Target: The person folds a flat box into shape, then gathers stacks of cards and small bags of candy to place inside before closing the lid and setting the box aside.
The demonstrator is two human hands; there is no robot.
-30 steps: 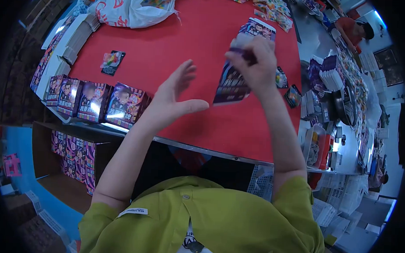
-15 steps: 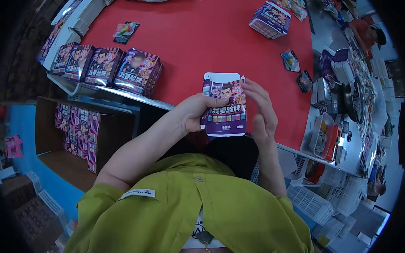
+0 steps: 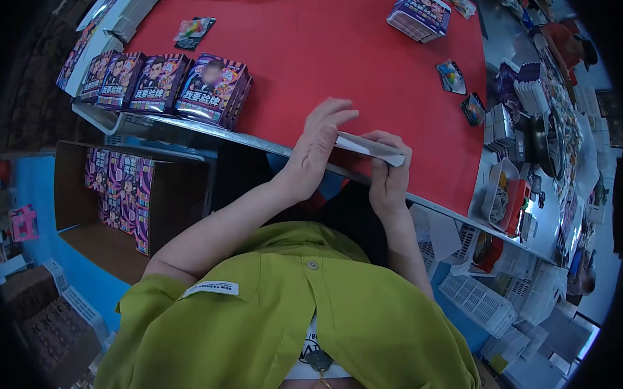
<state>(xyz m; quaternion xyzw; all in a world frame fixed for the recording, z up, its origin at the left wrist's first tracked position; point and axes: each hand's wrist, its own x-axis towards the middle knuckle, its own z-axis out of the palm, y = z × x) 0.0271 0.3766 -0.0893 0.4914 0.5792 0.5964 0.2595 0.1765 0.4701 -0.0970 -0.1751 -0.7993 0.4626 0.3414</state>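
Note:
A thin carton (image 3: 369, 148), seen nearly edge-on with its white side and end showing, is held over the table's front edge. My right hand (image 3: 392, 171) pinches its right end between thumb and fingers. At the carton's left end is my left hand (image 3: 314, 150), fingers stretched out and apart, its thumb side right at the edge. Standing to the left along the table edge is a row of purple printed boxes (image 3: 209, 91). A stack of flat purple cartons (image 3: 419, 16) lies at the far right of the red table (image 3: 316, 54).
Small packets of colourful pieces (image 3: 194, 31) lie on the red top, two more (image 3: 451, 76) at the right. Below left, an open cardboard box (image 3: 177, 200) holds several printed boxes. A clear bin (image 3: 498, 201) stands right. Another person (image 3: 560, 45) is at the far right.
The carton has turned from face-up to edge-on. My left hand has let go of its face and spread its fingers; my right hand has closed on its right end.

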